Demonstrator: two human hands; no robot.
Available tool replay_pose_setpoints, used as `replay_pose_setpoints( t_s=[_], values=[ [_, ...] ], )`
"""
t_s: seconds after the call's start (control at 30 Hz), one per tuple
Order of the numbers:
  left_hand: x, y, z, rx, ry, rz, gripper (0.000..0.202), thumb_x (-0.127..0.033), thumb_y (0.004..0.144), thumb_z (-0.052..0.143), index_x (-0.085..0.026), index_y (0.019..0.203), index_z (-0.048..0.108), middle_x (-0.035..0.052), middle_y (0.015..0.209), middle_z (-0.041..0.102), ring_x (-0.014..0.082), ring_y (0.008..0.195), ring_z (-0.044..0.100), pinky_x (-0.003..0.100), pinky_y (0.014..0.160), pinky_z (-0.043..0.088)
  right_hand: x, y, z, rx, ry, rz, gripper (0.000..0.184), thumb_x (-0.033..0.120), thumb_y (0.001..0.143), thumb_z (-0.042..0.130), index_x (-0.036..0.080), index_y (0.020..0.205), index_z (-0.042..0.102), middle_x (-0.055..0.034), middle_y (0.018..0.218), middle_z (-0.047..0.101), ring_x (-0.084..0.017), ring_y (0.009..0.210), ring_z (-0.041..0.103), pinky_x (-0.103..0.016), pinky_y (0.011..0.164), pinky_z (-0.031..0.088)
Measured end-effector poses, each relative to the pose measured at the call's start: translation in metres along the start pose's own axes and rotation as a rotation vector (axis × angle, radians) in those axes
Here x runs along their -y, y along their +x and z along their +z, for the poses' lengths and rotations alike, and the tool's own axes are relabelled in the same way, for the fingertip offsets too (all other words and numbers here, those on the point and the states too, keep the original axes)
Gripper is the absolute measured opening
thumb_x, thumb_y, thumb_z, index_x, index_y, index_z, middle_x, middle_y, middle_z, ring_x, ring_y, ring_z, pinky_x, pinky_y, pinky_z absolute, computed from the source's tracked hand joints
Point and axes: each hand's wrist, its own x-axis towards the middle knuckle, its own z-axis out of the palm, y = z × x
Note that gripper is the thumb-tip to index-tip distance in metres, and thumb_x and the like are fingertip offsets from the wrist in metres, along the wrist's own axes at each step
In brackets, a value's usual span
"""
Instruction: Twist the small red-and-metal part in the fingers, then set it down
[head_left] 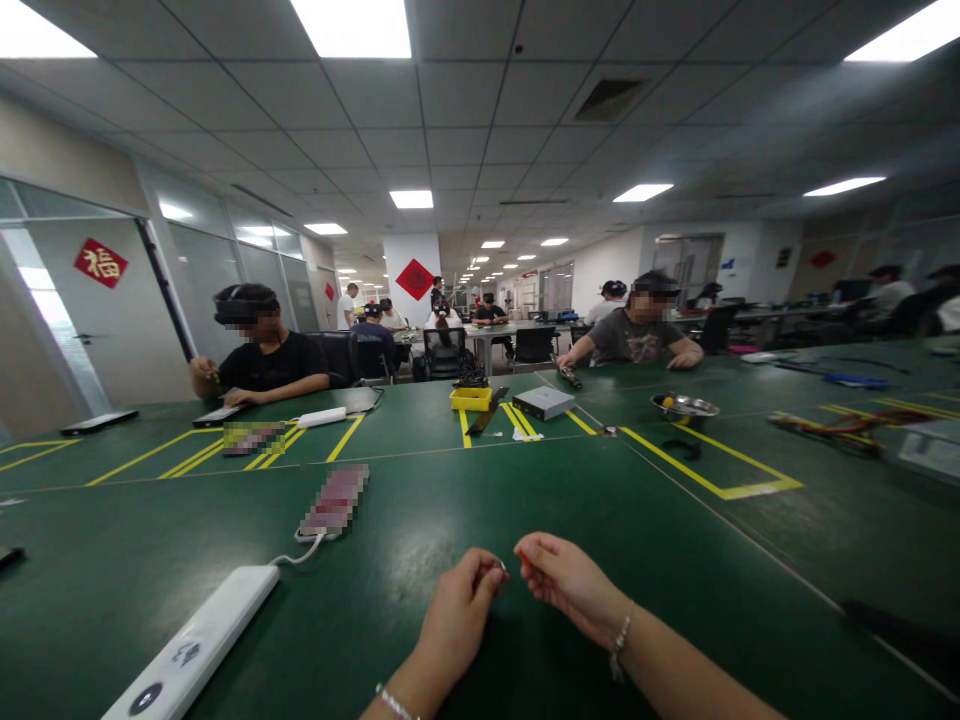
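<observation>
While both hands meet over the green table (405, 610), fingertips near each other but apart, most of what they hold is hidden. Left hand (461, 605): thumb and forefinger pinched on a small shiny piece (502, 567) — only a tip shows, shape unclear. Right hand (574, 585): narrow pinch on an orange piece (524, 563), mostly covered by the fingers; can't tell what it is. Both pieces are above the table, at the fingertips. Both forearms run out of frame at the bottom.

Long white device (199, 640) at lower left, cut off by the bottom edge; white cable (296, 556) runs from it to a phone (337, 500), screen pixelated. Dark object (10, 557) at left edge — mostly out of view. Across the table, metal bowl (700, 408) with something yellow-orange inside, too small to identify.
</observation>
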Motion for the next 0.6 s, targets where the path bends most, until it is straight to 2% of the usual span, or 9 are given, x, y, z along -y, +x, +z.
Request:
replay_pose_setpoints(
  t_s=[0.2, 0.4, 0.6],
  values=[
    [-0.0025, 0.0005, -0.0003, -0.026, 0.019, -0.004, 0.011, -0.024, 0.072, 0.048, -0.020, 0.081, 0.053, -0.0020, 0.071, 0.059, 0.0119, 0.065, 0.054, 0.022, 0.061, 0.038, -0.0002, 0.0001, -0.0018, 0.008, 0.000, 0.018, 0.027, 0.031, 0.058, 0.067, 0.015, 0.075, 0.054, 0.0011, 0.064, 0.057, -0.005, 0.051, 0.048, -0.020, 0.052, 0.034],
    [0.0007, 0.0021, 0.0015, -0.030, 0.011, -0.016, 0.018, -0.016, 0.064, 0.052, -0.021, 0.082, 0.052, -0.0027, 0.073, 0.059, 0.0118, 0.066, 0.053, 0.023, 0.063, 0.039, -0.0009, 0.0017, -0.0021, -0.001, -0.001, 0.013, 0.027, 0.020, 0.050, 0.070, 0.014, 0.071, 0.055, 0.0018, 0.065, 0.056, -0.005, 0.053, 0.047, -0.020, 0.053, 0.033],
    [0.0029, 0.0027, 0.0021, -0.052, 0.047, 0.007, 0.016, -0.015, 0.064, 0.052, -0.020, 0.079, 0.053, -0.0021, 0.073, 0.058, 0.0121, 0.067, 0.052, 0.023, 0.063, 0.039, -0.0013, 0.0029, -0.0028, -0.010, -0.032, 0.018, 0.025, 0.031, 0.057, 0.067, 0.014, 0.071, 0.055, 0.0007, 0.063, 0.056, -0.006, 0.051, 0.047, -0.021, 0.052, 0.033]
  ],
)
